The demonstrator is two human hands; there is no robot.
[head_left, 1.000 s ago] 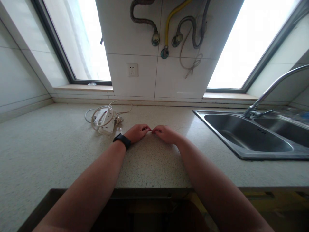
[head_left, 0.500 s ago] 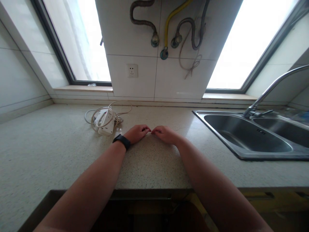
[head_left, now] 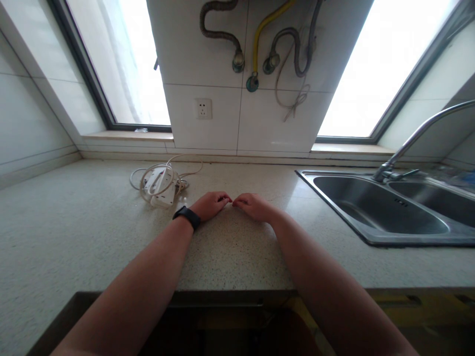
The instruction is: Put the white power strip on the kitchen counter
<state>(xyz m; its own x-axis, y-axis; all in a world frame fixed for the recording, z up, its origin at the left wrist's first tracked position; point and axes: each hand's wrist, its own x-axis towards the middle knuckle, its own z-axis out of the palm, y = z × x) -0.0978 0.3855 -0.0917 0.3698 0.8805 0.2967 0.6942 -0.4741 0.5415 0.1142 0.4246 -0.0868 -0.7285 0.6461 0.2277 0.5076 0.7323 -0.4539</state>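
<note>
On the surface (head_left: 74,237), left hand (head_left: 212,204) and right hand (head_left: 254,205) rest loosely curled, grip grasping nothing; power strip (head_left: 160,186) lies just left of them.

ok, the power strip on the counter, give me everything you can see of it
The power strip is a white plastic bar lying flat on the speckled countertop, angled with one end toward the wall. Its pale cord is looped loosely over and around it, and one strand trails off toward the tiled wall. No plug is visible in the wall socket. The sockets on the strip are too small to make out. It sits just beyond the left hand, which does not touch it.
</note>
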